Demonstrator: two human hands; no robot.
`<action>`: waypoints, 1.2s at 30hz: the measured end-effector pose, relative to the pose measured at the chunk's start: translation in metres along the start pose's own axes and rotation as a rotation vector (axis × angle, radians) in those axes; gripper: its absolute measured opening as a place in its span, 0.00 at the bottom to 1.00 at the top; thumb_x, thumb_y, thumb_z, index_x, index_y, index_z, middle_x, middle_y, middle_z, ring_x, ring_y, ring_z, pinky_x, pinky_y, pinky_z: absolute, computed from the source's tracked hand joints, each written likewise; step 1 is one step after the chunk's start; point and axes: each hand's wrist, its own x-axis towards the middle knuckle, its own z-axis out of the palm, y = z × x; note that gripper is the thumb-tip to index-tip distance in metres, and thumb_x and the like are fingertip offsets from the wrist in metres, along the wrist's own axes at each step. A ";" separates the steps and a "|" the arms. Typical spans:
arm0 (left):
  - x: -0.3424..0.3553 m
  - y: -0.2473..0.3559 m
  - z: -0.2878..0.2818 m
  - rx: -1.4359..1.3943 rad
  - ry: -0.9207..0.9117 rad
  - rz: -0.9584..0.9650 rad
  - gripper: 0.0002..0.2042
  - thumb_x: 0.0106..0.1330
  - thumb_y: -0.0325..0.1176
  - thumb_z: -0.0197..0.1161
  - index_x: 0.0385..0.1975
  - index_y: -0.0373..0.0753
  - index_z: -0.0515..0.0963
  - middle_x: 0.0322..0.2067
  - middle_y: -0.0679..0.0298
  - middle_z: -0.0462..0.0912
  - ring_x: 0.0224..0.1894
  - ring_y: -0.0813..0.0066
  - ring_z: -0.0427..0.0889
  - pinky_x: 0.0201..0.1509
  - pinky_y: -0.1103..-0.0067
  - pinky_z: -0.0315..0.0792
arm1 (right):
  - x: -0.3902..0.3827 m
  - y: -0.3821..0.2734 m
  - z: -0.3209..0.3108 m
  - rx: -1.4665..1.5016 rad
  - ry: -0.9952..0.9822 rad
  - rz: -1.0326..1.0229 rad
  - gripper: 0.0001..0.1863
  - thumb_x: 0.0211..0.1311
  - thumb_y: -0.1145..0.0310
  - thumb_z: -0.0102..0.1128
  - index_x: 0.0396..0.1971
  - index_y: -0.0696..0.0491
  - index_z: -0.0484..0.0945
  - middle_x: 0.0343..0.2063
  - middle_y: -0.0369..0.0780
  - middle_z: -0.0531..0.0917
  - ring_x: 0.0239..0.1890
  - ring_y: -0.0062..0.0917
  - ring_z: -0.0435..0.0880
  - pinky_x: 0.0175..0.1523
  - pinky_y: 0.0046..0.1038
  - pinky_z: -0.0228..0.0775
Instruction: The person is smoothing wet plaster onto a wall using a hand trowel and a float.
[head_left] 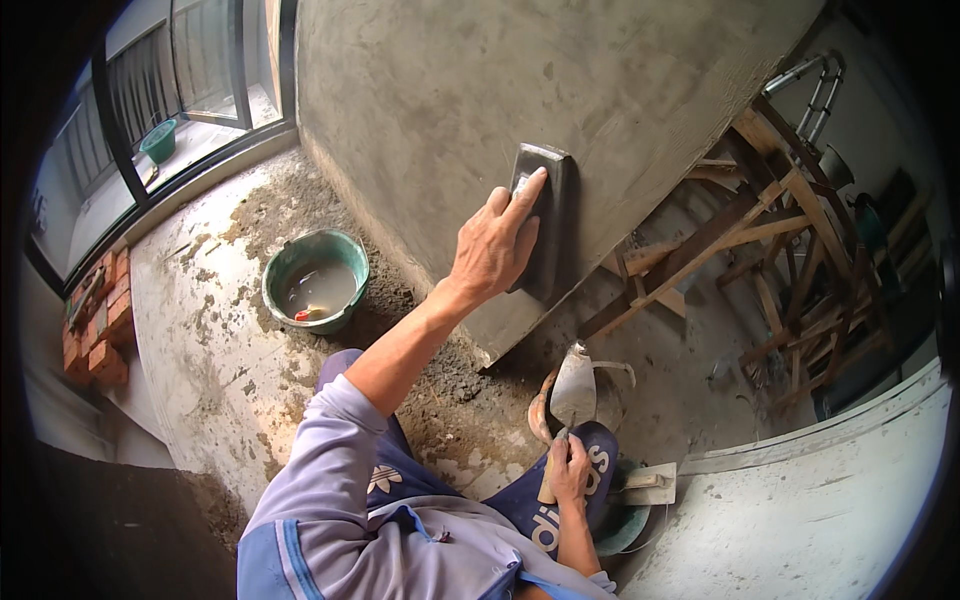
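Observation:
My left hand [495,245] reaches up to a grey plastered wall [430,90]. It grips a dark rectangular plastering float [560,215], whose face lies against the wall, with the index finger stretched along its upper end. Low beside my right knee, my right hand [568,468] is closed round the handle of a trowel [574,388]. The trowel's pointed metal blade, smeared with pale mortar, tips upward away from me. A curved orange-brown object [541,408] shows just left of the blade, partly hidden by it.
A green bucket [362,290] of murky water with a red-tipped item stands on the mortar-strewn floor [200,330]. By my right knee, another float [648,484] sits over a dark bucket [625,535]. Wooden trestles [700,240] crowd the right; bricks [103,330] are stacked left, below a window [115,130].

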 end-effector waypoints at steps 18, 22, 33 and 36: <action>0.000 0.021 -0.003 -0.105 -0.036 -0.064 0.29 0.70 0.27 0.57 0.71 0.51 0.66 0.34 0.50 0.73 0.33 0.50 0.79 0.38 0.61 0.74 | 0.006 -0.013 -0.001 -0.023 0.012 0.067 0.20 0.72 0.57 0.55 0.37 0.62 0.77 0.27 0.53 0.81 0.32 0.47 0.81 0.38 0.40 0.69; 0.059 0.006 -0.009 -0.105 0.073 -0.152 0.29 0.68 0.29 0.58 0.70 0.53 0.67 0.35 0.49 0.74 0.32 0.47 0.80 0.38 0.58 0.76 | 0.007 -0.021 -0.006 0.028 -0.021 0.067 0.17 0.73 0.61 0.54 0.35 0.63 0.76 0.24 0.46 0.78 0.28 0.31 0.75 0.35 0.33 0.66; 0.018 0.008 -0.011 -0.146 -0.042 -0.094 0.28 0.68 0.29 0.57 0.70 0.51 0.67 0.36 0.49 0.75 0.34 0.47 0.80 0.38 0.60 0.75 | 0.005 0.000 -0.003 0.167 0.077 0.068 0.13 0.74 0.63 0.54 0.34 0.58 0.77 0.23 0.37 0.76 0.26 0.21 0.73 0.32 0.27 0.65; -0.007 0.014 -0.004 -0.122 -0.069 -0.068 0.29 0.68 0.29 0.57 0.71 0.53 0.67 0.35 0.52 0.74 0.34 0.50 0.79 0.39 0.60 0.75 | 0.004 0.015 -0.002 0.207 0.068 0.139 0.14 0.74 0.63 0.54 0.34 0.59 0.76 0.23 0.38 0.76 0.27 0.22 0.74 0.34 0.29 0.66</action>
